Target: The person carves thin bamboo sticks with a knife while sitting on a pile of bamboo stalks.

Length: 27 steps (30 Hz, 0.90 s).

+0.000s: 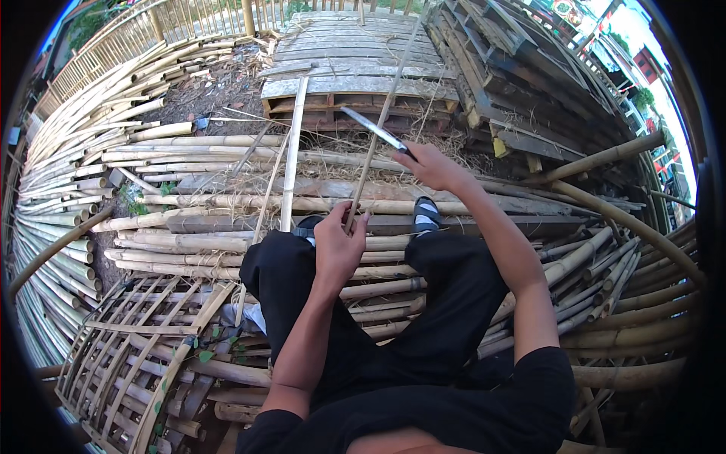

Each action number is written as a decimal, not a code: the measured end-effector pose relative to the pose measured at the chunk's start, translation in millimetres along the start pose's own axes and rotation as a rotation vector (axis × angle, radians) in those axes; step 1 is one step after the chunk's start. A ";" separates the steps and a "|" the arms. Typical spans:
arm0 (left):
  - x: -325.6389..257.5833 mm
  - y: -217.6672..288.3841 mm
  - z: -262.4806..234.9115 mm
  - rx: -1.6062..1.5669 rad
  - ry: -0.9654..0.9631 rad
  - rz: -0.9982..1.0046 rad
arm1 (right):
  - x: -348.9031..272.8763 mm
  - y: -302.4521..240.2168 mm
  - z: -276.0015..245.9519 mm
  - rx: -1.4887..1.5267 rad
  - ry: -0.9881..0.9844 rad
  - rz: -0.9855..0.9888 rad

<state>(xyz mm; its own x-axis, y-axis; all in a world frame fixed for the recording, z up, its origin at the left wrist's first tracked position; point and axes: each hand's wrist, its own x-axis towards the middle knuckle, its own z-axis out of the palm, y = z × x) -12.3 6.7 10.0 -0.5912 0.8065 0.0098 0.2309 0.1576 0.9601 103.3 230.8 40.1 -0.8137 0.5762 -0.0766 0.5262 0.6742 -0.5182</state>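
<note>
My left hand [339,246] is closed round the lower end of a long, thin bamboo strip [391,94], between my knees. The strip slants up and away to the right, reaching past the front of the wooden pallets. In my right hand [435,168] is a knife [370,125], gripped by its dark handle. Its long, pale blade points up and to the left and crosses the strip; whether it touches the strip I cannot tell. A wider, pale bamboo slat [294,155] stands beside my left knee, with a narrower strip [273,181] just left of it.
Ahead lies a stack of wooden pallets [355,57], and a taller pile of pallets [522,83] rises at the right. Many bamboo poles [83,166] cover the ground at the left. A lattice bamboo frame [140,348] lies at lower left. Thick poles [628,227] jut in at the right.
</note>
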 end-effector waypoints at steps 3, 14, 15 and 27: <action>1.9 -6.4 -3.2 0.007 0.030 0.024 | -3.1 -16.3 2.8 -0.170 -0.107 -0.226; 0.7 -2.3 -3.7 -0.018 -0.013 -0.027 | -2.3 -0.5 -4.0 -0.128 -0.104 -0.124; 1.4 -2.4 -3.2 -0.020 -0.016 -0.034 | 6.6 6.5 -19.3 -0.011 0.015 0.121; 0.3 -0.3 -2.1 0.028 -0.037 -0.058 | 35.7 31.4 -26.9 -0.054 0.241 0.363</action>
<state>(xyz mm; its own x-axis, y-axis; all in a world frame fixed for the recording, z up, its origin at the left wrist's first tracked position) -14.3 5.7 10.3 -0.5758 0.8156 -0.0568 0.2184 0.2204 0.9507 97.5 285.0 44.0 -0.4958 0.8674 -0.0417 0.7850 0.4271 -0.4488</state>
